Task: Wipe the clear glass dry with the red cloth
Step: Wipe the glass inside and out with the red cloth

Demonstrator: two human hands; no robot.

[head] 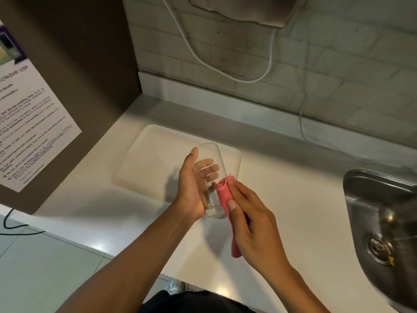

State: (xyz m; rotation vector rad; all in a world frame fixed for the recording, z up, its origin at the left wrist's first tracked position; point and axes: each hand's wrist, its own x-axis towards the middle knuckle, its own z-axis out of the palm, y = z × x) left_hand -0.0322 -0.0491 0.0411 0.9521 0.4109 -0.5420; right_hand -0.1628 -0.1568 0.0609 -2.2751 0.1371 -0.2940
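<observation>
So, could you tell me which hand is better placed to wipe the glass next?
The right hand. It already grips the red cloth, whose bunched end touches the side of the clear glass. The left hand is wrapped around the glass, holding it above the counter.

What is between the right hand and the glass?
The red cloth, seen in the head view: the right hand presses it against the glass.

clear glass (208, 177), cloth (225, 199) (matt)
</observation>
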